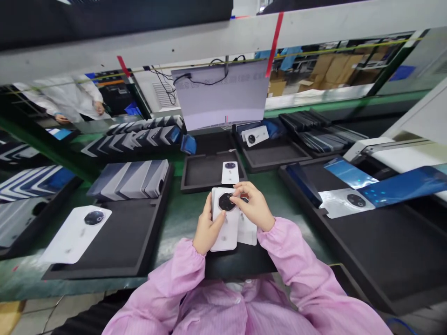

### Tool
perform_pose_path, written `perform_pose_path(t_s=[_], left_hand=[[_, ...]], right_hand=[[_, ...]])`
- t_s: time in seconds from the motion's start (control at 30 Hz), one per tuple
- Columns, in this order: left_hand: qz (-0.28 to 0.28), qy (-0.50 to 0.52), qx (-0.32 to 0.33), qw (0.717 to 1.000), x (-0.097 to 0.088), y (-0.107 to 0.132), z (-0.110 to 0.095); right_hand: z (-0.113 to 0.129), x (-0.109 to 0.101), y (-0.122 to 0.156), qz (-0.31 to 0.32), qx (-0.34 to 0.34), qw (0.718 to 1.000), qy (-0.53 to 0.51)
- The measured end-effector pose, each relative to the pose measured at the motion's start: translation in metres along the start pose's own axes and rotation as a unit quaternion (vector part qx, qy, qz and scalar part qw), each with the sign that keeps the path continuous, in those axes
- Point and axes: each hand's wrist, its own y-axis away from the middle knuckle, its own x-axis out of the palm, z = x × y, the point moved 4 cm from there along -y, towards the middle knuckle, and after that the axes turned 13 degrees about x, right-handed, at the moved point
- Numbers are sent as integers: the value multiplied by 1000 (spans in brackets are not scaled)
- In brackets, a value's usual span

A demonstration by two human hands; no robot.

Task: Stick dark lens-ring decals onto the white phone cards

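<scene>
My left hand (206, 229) grips a white phone back cover (224, 228) by its left edge, thumb lying on its face. The cover has a round black camera ring near its top. My right hand (254, 206) is curled over the cover's upper right, fingertips pinched beside the camera ring. A second white cover (247, 231) lies partly under the first, below my right hand. Both hands are above a dark foam pad (240, 263) close to my body.
A black tray (204, 173) ahead holds another white cover (230, 172). A left tray (115, 242) carries a white cover (75, 232) and a row of grey covers (132, 179). Right tray (384, 242) holds blue film sheets (401, 184). A person in white stands far left.
</scene>
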Motion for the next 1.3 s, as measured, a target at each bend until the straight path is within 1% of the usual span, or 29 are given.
perform_pose_path(t_s=[0.07, 0.13, 0.17, 0.2, 0.27, 0.33, 0.4, 0.47, 0.53, 0.67, 0.8, 0.97, 1.1, 1.3], left_hand=[[-8, 13, -14, 1000, 0, -6, 6], [-24, 50, -39, 998, 2, -9, 12], [-29, 74, -52, 996, 3, -11, 15], [-32, 96, -65, 993, 4, -11, 17], [-34, 126, -91, 987, 5, -10, 22], [-36, 133, -108, 985, 4, -8, 24], [-37, 132, -114, 984, 2, -5, 25], [-37, 121, -104, 987, -1, -4, 23], [-36, 105, -92, 989, -4, -4, 22], [-30, 82, -86, 992, -6, -4, 20], [-25, 70, -88, 993, -7, -4, 20], [-27, 66, -86, 994, -9, -3, 20], [-24, 61, -74, 995, -9, -2, 20], [-25, 56, -63, 996, -9, 0, 20]], right_hand=[[-5, 3, 1, -38, -40, 998, 22], [-8, 8, 7, -88, -115, 988, 59], [-10, 12, 11, -102, -158, 979, 76], [-11, 17, 15, -103, -198, 971, 89], [-13, 26, 23, -85, -263, 956, 98], [-14, 31, 30, -76, -304, 946, 90], [-13, 32, 34, -83, -326, 939, 72], [-11, 33, 36, -80, -343, 934, 56], [-10, 35, 37, -63, -351, 933, 48], [-13, 36, 38, -22, -337, 941, 33], [-15, 36, 39, -18, -326, 945, 27], [-13, 36, 40, -13, -343, 937, 58], [-13, 35, 42, -8, -360, 932, 42], [-8, 33, 43, 19, -378, 925, 34]])
